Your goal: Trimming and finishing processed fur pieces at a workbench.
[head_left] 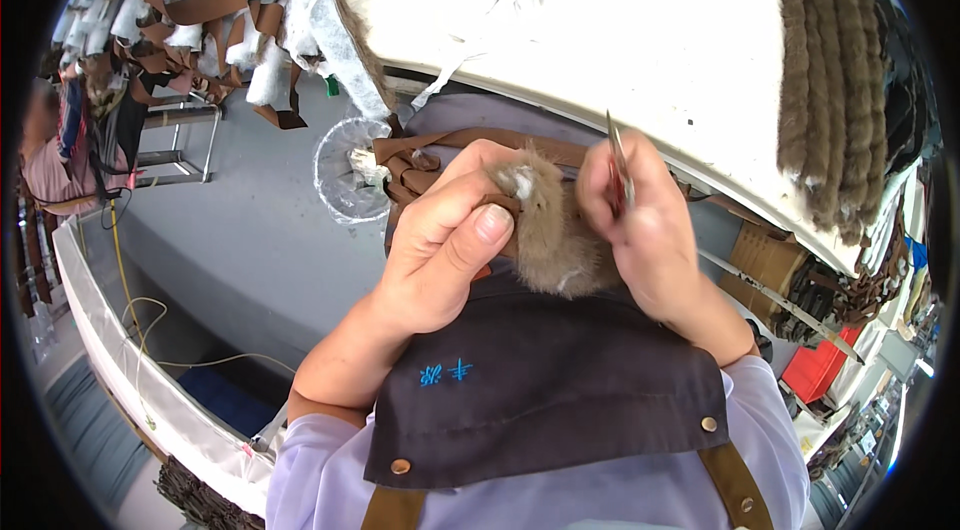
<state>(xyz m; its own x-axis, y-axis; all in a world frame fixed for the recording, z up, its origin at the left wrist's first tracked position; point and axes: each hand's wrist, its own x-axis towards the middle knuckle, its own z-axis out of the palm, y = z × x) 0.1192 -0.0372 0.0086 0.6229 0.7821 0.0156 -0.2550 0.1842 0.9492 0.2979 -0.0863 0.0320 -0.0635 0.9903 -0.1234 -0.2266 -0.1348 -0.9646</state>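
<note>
The left hand (430, 255) pinches the fur (550, 240) mid-view, its thumb pressing beside a fold of brown tape (507, 201). At three o'clock from the fur, the right hand (645, 225) is curled around a blade (616, 152), its tip toward twelve (the red part lower down is blurred). The desk (640, 40) lies toward one o'clock, bearing fur strips (825, 80) at two; a clear bag (327, 173) sits at ten.

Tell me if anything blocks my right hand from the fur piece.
Nothing visible does. Your right hand, holding a pointed metal tool, is immediately right of the fur piece, which your left hand grips; whether the right hand touches it is unclear.
</note>
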